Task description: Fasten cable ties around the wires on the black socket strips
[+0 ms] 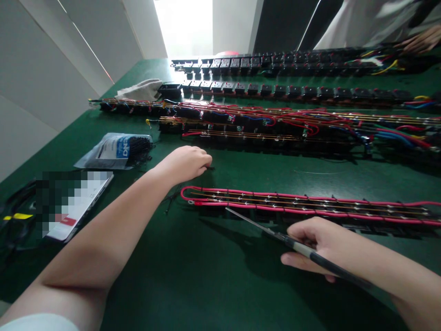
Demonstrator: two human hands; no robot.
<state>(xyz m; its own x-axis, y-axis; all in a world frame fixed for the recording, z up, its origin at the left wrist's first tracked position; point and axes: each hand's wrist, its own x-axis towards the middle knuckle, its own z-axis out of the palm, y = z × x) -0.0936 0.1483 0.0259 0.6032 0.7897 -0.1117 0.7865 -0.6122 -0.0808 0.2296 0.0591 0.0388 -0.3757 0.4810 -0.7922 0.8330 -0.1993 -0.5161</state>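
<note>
My left hand (pixel 184 163) is closed in a pinch above the green table (pixel 213 271), with a small dark item, perhaps a cable tie, at its fingertips. It hovers just behind the left end of a long strip of black sockets wired with pink and red leads (pixel 303 206). My right hand (pixel 319 248) grips a pair of long thin scissors (pixel 262 227). Their blades point left toward the strip's near edge.
More wired socket strips (pixel 275 122) lie in rows across the back. A plastic bag of black cable ties (pixel 119 149) and a blurred flat box (pixel 74 202) sit at the left, a cloth (pixel 139 89) behind. Another person's sleeve and hand (pixel 418 41) work at the far right.
</note>
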